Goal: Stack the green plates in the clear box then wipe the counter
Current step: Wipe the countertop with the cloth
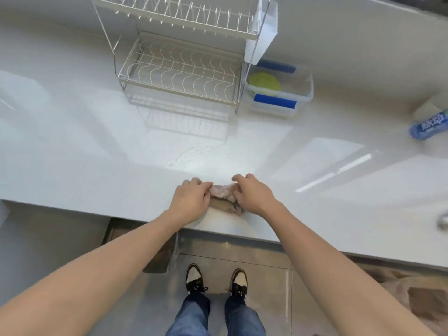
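Cloth (224, 198) sits bunched btwn both hands at the near edge of the white table (97, 166), pinched from either end. Left hand (191, 200) curls fingers over its left end, grip closed on fabric; right hand (252, 195) does same on right end, knuckles up. Both forearms reach fwd, converging, wrists low to surface. Cloth's long axis runs left-right, parallel w/ table edge. Green plates (263, 82) lie stacked in the clear box (304, 93), far right of the dish rack (179, 69), well apart from hands.
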